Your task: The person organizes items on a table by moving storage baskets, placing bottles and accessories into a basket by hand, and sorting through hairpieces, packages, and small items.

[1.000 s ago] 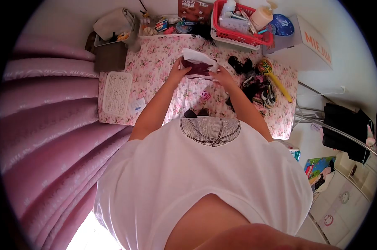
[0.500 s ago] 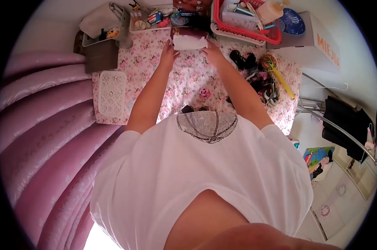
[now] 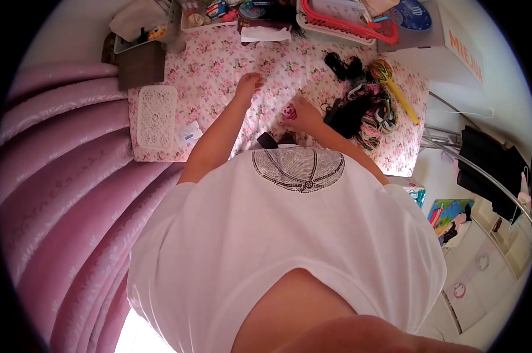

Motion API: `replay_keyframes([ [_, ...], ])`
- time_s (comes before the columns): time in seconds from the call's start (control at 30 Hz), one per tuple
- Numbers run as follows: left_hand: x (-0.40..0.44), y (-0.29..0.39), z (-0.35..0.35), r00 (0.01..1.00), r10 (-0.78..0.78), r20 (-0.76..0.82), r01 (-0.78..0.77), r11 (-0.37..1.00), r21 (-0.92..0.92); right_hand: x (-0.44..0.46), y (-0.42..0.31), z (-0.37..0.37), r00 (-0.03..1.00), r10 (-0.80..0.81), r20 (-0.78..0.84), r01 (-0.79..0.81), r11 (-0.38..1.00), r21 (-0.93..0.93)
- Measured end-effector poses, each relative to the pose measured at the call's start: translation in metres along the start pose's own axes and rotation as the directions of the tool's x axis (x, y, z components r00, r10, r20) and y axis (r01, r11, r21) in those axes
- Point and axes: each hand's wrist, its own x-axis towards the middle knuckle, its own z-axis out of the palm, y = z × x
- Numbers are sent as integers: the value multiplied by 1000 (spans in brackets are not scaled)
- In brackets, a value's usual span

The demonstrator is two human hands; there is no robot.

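Over the floral cloth, my left hand [image 3: 249, 88] hovers or rests with its fingers loosely apart and nothing in them. My right hand [image 3: 307, 116] is at the right edge of a small pink item [image 3: 289, 112], fingers spread near it; whether they touch it I cannot tell. Beyond both hands, at the back of the table, lies a dark red tissue pack [image 3: 264, 33] with a white tissue sticking out. Right of my right hand is a heap of dark and multicoloured hair ties or cords [image 3: 369, 120].
A white lace-pattern basket [image 3: 157, 117] lies at the left, beside a small white packet [image 3: 189, 133]. A red basket [image 3: 348, 23] and a cardboard box [image 3: 433, 50] stand at the back right. A yellow-handled toy [image 3: 402, 100] lies near the right edge.
Both hands have come away from the tissue pack, which stays at the back. They have moved toward my body, the right one to the pink item. My view has shifted slightly.
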Motion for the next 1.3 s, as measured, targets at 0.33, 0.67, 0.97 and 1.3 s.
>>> replay_keyframes([
  [0.33, -9, -1, 13, 996, -40, 81, 24, 983, 182, 34, 30, -8, 947, 216, -237, -92, 892, 443],
  [0.67, 31, 27, 9, 996, 92, -1, -90, 977, 191, 134, 52, -51, 674, 381, -633, -93, 894, 439],
  [0.97, 51, -16, 21, 923, 277, 267, -351, 890, 290, 170, 62, -38, 667, 367, -649, -72, 898, 434],
  [1.3, 33, -32, 39, 889, 216, 403, -419, 738, 528, 116, 71, -40, 772, 324, -547, -12, 868, 497],
])
